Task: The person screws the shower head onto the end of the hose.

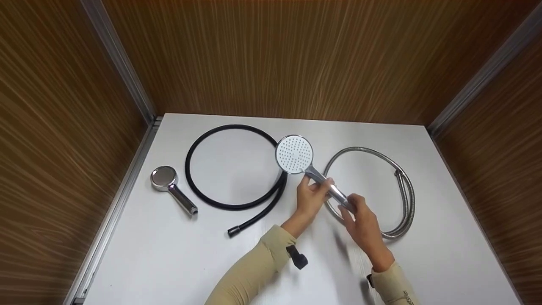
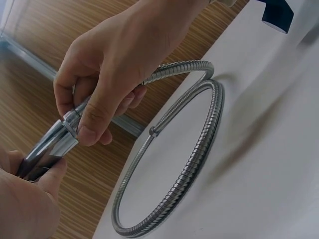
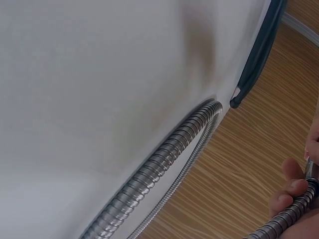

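Note:
A chrome shower head with a white round face is held above the table, tilted, its face up and its handle sloping down to the right. My left hand grips the middle of the handle; in the left wrist view its fingers wrap the chrome handle. My right hand pinches the handle's lower end, where the left wrist view has thumb and fingers of the right hand on a metal collar. From there the silver corrugated hose leads off. Whether the joint is screwed tight I cannot tell.
A coiled black hose lies left of centre, its end piece toward the front. Further left lies a smaller chrome shower head. The silver hose loops on the white table at right. Wood-grain panels enclose three sides.

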Tool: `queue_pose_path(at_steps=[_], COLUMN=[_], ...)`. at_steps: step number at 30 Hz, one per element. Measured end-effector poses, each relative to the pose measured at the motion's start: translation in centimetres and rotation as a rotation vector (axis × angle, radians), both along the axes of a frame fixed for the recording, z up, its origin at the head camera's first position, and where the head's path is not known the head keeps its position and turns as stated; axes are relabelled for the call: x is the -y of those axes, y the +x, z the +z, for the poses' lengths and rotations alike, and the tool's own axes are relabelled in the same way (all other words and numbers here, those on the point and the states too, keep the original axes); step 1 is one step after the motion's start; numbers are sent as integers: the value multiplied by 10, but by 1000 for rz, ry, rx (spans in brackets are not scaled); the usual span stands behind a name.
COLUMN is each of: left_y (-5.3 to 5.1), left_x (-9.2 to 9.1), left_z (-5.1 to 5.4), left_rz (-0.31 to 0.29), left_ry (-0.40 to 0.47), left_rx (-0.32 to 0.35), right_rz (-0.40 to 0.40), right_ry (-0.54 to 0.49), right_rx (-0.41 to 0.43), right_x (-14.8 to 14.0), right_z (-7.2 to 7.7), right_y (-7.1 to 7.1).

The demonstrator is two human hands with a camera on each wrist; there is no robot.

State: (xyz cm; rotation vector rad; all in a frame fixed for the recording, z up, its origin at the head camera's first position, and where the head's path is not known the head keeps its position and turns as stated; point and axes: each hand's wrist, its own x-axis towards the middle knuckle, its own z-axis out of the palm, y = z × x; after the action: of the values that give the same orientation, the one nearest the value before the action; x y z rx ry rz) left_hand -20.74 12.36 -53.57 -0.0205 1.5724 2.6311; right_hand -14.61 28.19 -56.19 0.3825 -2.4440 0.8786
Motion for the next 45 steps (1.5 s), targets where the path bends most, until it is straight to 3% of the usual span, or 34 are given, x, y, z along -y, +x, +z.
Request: queue_pose_path(at_steps=[9, 19, 27, 37, 45], left_y=[0, 1, 0, 1, 1], left_x=[-1, 1, 0, 0, 2], left_z=[1, 2, 4, 3, 5], left_rz=[4, -23, -18, -15, -34], left_ry=[31, -39, -21, -19, -32], left_rx=[0, 9, 36, 34, 4], right_rz=[-26, -8, 13, 17, 22], right_ry=[34, 73, 30, 30, 63], right_rx=[-23, -43, -63, -26, -48], right_x=[-1, -2, -2, -3, -3], right_z=[-1, -1, 0, 2, 0], right_y=[0, 1, -1, 0, -1])
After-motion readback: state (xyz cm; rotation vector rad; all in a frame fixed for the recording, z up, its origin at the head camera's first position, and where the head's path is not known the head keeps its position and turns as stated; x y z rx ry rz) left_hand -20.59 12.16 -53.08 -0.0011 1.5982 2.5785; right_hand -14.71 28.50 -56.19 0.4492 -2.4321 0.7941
